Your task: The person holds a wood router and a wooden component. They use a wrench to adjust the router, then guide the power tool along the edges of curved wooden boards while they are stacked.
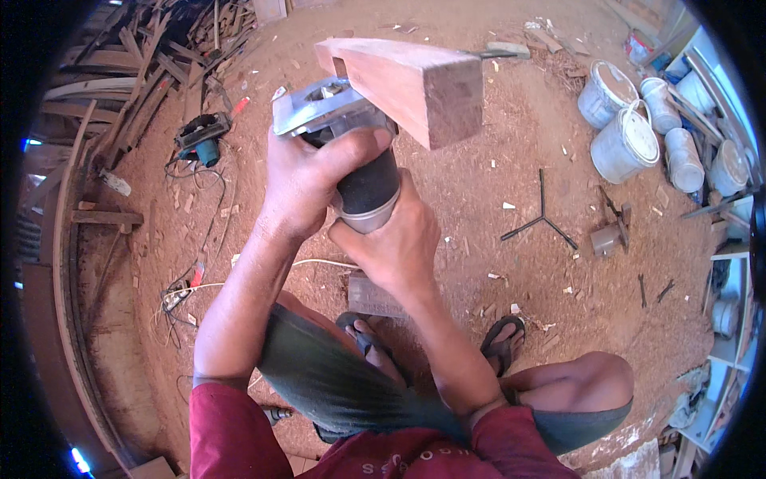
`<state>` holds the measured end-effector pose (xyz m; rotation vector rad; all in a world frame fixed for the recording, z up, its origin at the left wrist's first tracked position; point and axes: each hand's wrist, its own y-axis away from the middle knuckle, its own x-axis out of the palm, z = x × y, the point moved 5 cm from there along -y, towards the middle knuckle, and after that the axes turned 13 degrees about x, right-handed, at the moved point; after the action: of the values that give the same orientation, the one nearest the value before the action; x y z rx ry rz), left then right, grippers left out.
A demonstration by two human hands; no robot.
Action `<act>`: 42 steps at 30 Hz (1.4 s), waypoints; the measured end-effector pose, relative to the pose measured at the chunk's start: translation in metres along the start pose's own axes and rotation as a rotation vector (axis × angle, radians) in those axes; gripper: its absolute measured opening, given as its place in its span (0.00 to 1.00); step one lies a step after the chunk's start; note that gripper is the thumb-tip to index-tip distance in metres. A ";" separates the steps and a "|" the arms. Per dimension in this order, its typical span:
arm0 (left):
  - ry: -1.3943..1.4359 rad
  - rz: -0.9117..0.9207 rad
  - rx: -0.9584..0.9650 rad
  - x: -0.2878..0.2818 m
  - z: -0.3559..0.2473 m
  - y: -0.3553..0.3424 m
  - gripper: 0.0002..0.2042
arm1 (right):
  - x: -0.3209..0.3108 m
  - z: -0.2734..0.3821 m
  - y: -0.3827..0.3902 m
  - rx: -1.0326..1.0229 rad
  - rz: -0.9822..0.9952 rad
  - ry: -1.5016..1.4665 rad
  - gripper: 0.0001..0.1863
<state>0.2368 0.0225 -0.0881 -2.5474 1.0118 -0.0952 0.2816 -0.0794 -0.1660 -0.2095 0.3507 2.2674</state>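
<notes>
A trim router (372,177) with a black and grey body is gripped in both hands in front of me. My left hand (307,168) wraps round it just behind its shiny metal base (319,110), thumb across the body. Lower down, my right hand (403,239) is closed round the grey end of the housing. The base sits against or very close to the side of a pale reddish wooden block (453,100), which tapers toward its far end and has a dark slot cut in that side. What supports the block is hidden.
White buckets (625,144) stand at the right beside shelving (726,319). A three-armed wrench (542,214) and two small wrenches lie on the dusty floor. At left are a blue-green power tool (206,144), cables, a power strip (177,297) and scrap wood (144,56). A wooden piece (373,295) lies near my feet.
</notes>
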 end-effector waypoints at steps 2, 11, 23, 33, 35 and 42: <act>0.020 -0.003 0.010 0.001 -0.002 0.000 0.15 | -0.001 0.000 -0.001 -0.030 -0.002 -0.009 0.32; 0.015 -0.021 0.011 -0.003 0.004 0.000 0.14 | 0.005 -0.004 -0.002 -0.011 -0.001 0.021 0.33; 0.033 -0.006 0.000 -0.004 0.006 0.000 0.14 | 0.004 -0.003 -0.005 -0.005 0.037 -0.002 0.33; 0.038 0.028 0.035 -0.004 0.000 -0.001 0.17 | 0.002 -0.002 -0.001 -0.037 -0.045 -0.020 0.34; 0.009 0.027 0.019 -0.004 -0.001 -0.001 0.18 | 0.002 -0.001 0.000 -0.059 -0.068 -0.048 0.34; 0.040 0.057 0.001 -0.002 -0.002 0.000 0.17 | 0.002 -0.003 0.002 -0.047 -0.079 -0.075 0.33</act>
<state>0.2352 0.0229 -0.0859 -2.5230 1.0985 -0.1304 0.2791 -0.0802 -0.1692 -0.1589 0.2453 2.2004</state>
